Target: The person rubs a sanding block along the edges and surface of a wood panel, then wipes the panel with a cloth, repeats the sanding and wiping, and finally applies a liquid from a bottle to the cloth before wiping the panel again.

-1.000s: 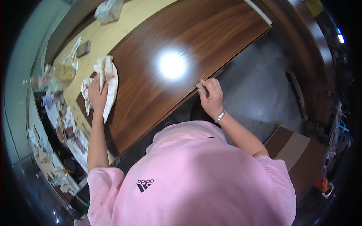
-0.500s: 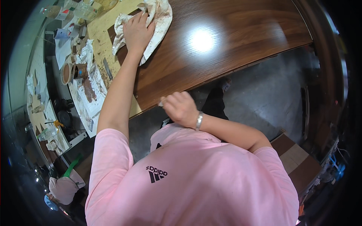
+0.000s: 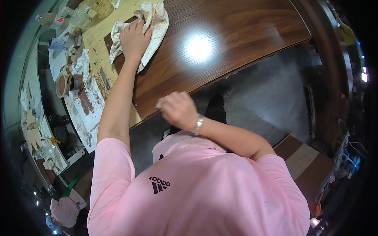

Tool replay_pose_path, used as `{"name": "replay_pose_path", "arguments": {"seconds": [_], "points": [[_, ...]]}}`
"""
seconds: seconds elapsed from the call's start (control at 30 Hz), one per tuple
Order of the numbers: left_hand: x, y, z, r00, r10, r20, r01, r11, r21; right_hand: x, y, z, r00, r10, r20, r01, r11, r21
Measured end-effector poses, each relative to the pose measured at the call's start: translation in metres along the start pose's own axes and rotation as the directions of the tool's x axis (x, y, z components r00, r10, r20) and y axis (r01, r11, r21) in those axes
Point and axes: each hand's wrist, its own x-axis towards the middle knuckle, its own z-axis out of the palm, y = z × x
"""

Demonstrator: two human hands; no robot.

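At a cluttered pale plywood workbench (image 3: 99, 39), a worker in a pink short-sleeved shirt (image 3: 224, 188) bends over a long dark-brown wood-grain panel (image 3: 244, 27) stretching from 11 o'clock to 2 o'clock across the view. Toward 11 o'clock, the left hand (image 3: 135, 42) rests palm down on a crumpled white cloth (image 3: 157, 31) smeared with brown, thumb apart from the fingers; whether they pinch a fold cannot be told. Close to the centre, the right hand (image 3: 179, 109), blurred, is curled tight, pinching a small pale piece (image 3: 158, 105) just by the panel's near corner; contact with the edge is unclear. A thin grey metal strip (image 3: 104, 78) lies toward 10 o'clock, near a round brown tub (image 3: 61, 85) toward 9. The step in hand appears to be dressing the panel's near edge; the next move likely calls for a firm pinch, even pressure along that edge and a steadying left palm.
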Motion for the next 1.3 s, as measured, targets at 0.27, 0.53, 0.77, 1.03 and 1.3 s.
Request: {"name": "replay_pose_path", "arguments": {"seconds": [0.27, 0.53, 0.77, 1.03, 1.3], "points": [[0.000, -0.003, -0.006, 0.996, 0.059, -0.061, -0.058, 0.998, 0.010, -0.069, 0.163, -0.176, 0.784, 0.360, -0.506, -0.612, 0.586, -0.532], [-0.058, 0.168, -0.057, 0.859, 0.504, 0.089, -0.410, 0.782, -0.470, -0.136, 0.152, -0.214, 0.470, 0.496, -0.730, -0.871, 0.393, -0.294], [-0.089, 0.198, -0.095, 0.779, 0.625, -0.038, -0.325, 0.351, -0.878, -0.247, 0.128, -0.248, 0.277, 0.664, -0.694, -0.946, 0.061, -0.318], [-0.079, 0.215, -0.072, 0.674, 0.630, 0.386, -0.510, 0.774, -0.375, -0.413, 0.087, -0.298, -0.321, 0.615, -0.720, -0.819, -0.562, -0.115], [0.047, 0.460, 0.032, 0.641, 0.754, 0.143, -0.653, 0.634, -0.415, -0.433, 0.183, -0.367, -0.522, 0.567, -0.638, -0.838, -0.480, 0.260]]}}
